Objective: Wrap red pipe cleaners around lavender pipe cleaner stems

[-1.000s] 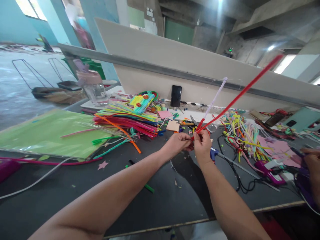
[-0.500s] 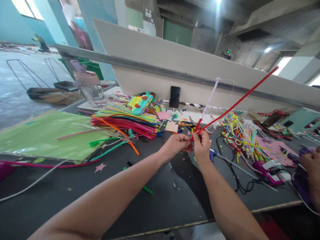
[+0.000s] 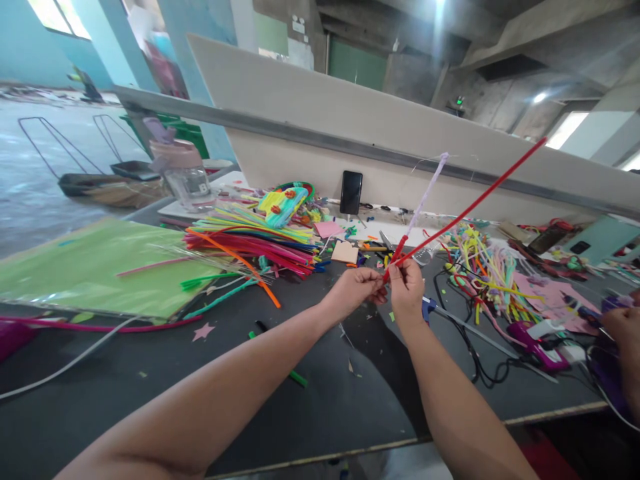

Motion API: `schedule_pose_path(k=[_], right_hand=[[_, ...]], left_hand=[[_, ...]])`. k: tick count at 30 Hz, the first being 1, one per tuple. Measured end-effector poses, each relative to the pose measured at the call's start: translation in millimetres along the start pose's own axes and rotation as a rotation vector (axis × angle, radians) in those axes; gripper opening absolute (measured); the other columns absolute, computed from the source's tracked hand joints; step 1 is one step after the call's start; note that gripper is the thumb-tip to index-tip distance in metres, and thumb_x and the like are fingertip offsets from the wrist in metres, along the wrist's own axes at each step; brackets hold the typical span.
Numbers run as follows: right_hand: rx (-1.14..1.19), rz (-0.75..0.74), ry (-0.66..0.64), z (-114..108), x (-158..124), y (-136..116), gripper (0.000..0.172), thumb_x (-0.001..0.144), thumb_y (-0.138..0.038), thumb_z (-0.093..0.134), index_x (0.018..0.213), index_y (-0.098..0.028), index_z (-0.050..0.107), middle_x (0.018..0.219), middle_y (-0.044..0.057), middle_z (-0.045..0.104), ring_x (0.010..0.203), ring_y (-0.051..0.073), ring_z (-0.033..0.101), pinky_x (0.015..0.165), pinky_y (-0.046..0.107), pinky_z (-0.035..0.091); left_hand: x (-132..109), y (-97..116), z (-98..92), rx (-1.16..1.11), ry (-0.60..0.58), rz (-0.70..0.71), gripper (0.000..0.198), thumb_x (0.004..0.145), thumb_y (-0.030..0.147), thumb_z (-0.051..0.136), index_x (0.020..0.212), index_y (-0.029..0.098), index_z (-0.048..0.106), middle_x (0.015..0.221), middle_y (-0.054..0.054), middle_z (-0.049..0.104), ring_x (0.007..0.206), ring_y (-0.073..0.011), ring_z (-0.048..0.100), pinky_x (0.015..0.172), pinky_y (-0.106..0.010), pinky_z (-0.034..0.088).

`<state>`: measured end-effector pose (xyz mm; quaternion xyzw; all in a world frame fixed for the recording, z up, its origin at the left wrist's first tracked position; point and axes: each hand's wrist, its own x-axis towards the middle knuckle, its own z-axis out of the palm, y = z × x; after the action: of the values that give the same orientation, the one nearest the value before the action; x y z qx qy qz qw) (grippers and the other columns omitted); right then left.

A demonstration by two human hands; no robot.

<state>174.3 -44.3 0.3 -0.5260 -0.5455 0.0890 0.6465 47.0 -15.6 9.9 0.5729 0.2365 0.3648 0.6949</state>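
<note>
Above the dark table, both hands meet around a slim stick wrapped in pipe cleaner. Its upper part is a pale purple stem [image 3: 428, 197] and its lower part is wound in red. My left hand [image 3: 361, 287] pinches the stick's lower end, which is partly hidden by the fingers. My right hand [image 3: 406, 285] is closed on a red pipe cleaner [image 3: 475, 212] where it meets the stick; its long free end slants up to the right. Thin clear strands hang from the purple tip.
Left lie a heap of coloured pipe cleaners [image 3: 260, 243] and a green sheet in plastic [image 3: 95, 270]. A phone [image 3: 351, 192] leans on the divider. A blue glue gun [image 3: 427, 308], cables and a pipe-cleaner pile [image 3: 490, 273] lie right. Another person's hand [image 3: 623, 327] shows far right.
The stick has tilted slightly further right, and the free end of the red pipe cleaner has dipped a little. Both hands keep their grip; the whole view has shifted slightly.
</note>
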Motion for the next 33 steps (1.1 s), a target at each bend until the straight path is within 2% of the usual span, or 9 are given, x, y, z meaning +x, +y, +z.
schedule_pose_path(k=[10, 22, 24, 28, 33], right_hand=[[-0.012, -0.008, 0.012, -0.2, 0.6, 1.0, 0.014, 0.082, -0.031, 0.053, 0.077, -0.019, 0.052, 0.07, 0.0, 0.053, 0.064, 0.014, 0.049, 0.06, 0.026, 0.039], [-0.069, -0.022, 0.017, 0.6, 0.4, 0.2, 0.015, 0.083, -0.033, 0.052, 0.08, -0.018, 0.053, 0.07, 0.0, 0.052, 0.062, 0.013, 0.048, 0.061, 0.026, 0.04], [-0.011, -0.039, 0.016, 2.7, 0.3, -0.4, 0.013, 0.082, -0.031, 0.053, 0.087, -0.019, 0.053, 0.075, 0.001, 0.054, 0.067, 0.014, 0.051, 0.064, 0.028, 0.042], [0.146, -0.061, -0.016, 8.0, -0.7, -2.3, 0.032, 0.08, -0.03, 0.056, 0.109, -0.02, 0.046, 0.09, 0.004, 0.058, 0.074, 0.016, 0.057, 0.068, 0.031, 0.046], [0.085, -0.008, -0.115, 8.3, -2.2, -2.0, 0.022, 0.083, -0.032, 0.051, 0.099, -0.018, 0.055, 0.083, 0.005, 0.062, 0.071, 0.017, 0.058, 0.065, 0.031, 0.047]], left_hand=[[-1.8, -1.0, 0.3, 0.023, -0.018, 0.003, 0.031, 0.068, 0.04, 0.068, 0.075, 0.011, 0.058, 0.059, -0.001, 0.063, 0.053, -0.011, 0.06, 0.057, -0.024, 0.051], [-1.7, -2.0, 0.0, 0.002, -0.054, 0.054, 0.026, 0.07, 0.037, 0.064, 0.073, 0.012, 0.058, 0.06, 0.0, 0.062, 0.057, -0.0123, 0.062, 0.061, -0.025, 0.051], [-1.9, -0.8, 0.2, -0.006, -0.037, 0.068, 0.024, 0.071, 0.035, 0.063, 0.072, 0.012, 0.058, 0.06, -0.001, 0.062, 0.056, -0.0122, 0.062, 0.06, -0.026, 0.051], [-1.2, 4.3, -0.8, -0.068, 0.059, 0.108, 0.021, 0.071, 0.031, 0.064, 0.074, 0.011, 0.059, 0.061, 0.0, 0.062, 0.054, -0.0112, 0.06, 0.058, -0.025, 0.05], [1.8, 5.9, -5.9, -0.135, 0.117, 0.142, 0.023, 0.069, 0.03, 0.067, 0.078, 0.01, 0.062, 0.064, -0.002, 0.063, 0.053, -0.0111, 0.059, 0.059, -0.027, 0.051]])
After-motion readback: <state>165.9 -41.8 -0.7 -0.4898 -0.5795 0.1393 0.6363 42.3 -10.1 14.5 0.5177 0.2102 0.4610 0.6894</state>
